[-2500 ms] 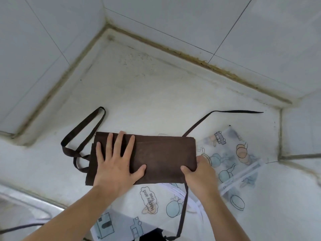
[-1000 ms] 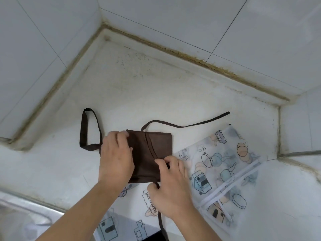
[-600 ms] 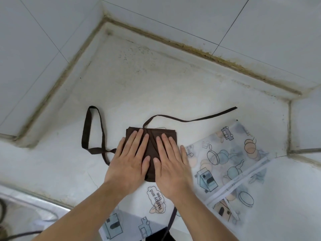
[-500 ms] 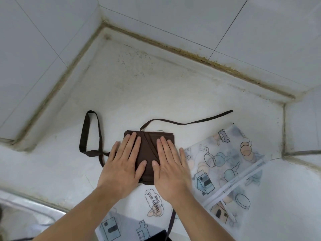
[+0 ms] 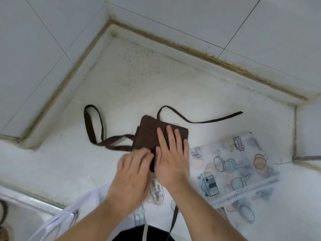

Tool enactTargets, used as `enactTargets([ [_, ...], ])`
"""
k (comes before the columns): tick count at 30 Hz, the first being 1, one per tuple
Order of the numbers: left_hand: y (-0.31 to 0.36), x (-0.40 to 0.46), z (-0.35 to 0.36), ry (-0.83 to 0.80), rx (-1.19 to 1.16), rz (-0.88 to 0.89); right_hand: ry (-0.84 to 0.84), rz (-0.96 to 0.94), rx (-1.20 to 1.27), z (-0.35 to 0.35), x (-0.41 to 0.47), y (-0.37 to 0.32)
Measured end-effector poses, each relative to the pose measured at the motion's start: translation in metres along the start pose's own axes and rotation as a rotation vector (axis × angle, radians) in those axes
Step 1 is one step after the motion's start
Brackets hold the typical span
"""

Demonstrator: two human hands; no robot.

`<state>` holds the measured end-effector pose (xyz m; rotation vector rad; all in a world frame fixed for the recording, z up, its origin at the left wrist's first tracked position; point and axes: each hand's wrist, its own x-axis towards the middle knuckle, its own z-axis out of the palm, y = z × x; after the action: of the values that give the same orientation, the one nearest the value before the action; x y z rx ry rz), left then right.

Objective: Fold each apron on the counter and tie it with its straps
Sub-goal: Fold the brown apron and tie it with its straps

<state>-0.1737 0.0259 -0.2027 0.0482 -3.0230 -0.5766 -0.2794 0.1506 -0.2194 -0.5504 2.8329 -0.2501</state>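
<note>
The brown apron [image 5: 149, 134] lies folded into a small square packet on the white counter [image 5: 139, 80]. My right hand [image 5: 171, 159] presses flat on its right half with straight fingers. My left hand [image 5: 132, 173] is blurred, and its fingertips touch the packet's near left corner. A looped brown strap [image 5: 93, 126] lies to the left. One long strap [image 5: 208, 121] runs off to the right from the packet's far edge. Another strap [image 5: 174, 217] hangs down over the counter's front edge. A translucent apron with cartoon prints [image 5: 234, 171] lies spread under and to the right of the packet.
Tiled walls [image 5: 191, 20] close the counter at the back and left. A raised ledge [image 5: 309, 157] stands at the right. A steel sink rim [image 5: 26, 200] shows at the lower left. Bare counter lies behind the packet.
My left hand has slid back off the top of the brown packet to its near left corner. The packet has turned slightly. My right hand still presses on it.
</note>
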Motion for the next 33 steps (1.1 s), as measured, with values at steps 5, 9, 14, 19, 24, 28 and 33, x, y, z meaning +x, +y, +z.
enactTargets([
  [5,0.014,-0.028,0.020,-0.097,-0.061,0.049,-0.045,0.015,0.048,-0.013,0.037,0.013],
  [9,0.001,-0.018,0.027,-0.163,0.071,0.096,-0.149,-0.144,0.082,-0.033,0.035,0.031],
  [14,-0.004,-0.006,0.019,-0.218,-0.005,0.096,0.100,-0.308,-0.002,-0.041,0.018,0.031],
  [19,-0.012,0.004,0.006,-0.206,-0.280,0.047,0.100,-0.341,-0.136,-0.036,0.007,0.026],
  [24,-0.019,0.013,-0.004,-0.222,-0.414,-0.041,0.237,-0.353,-0.104,-0.044,-0.005,0.038],
  [28,-0.026,0.018,-0.006,-0.165,-0.527,-0.212,0.202,-0.446,-0.086,-0.058,-0.047,0.055],
  [33,-0.018,0.015,-0.028,0.031,-0.519,-0.403,-0.139,-0.407,-0.069,-0.065,-0.076,0.078],
])
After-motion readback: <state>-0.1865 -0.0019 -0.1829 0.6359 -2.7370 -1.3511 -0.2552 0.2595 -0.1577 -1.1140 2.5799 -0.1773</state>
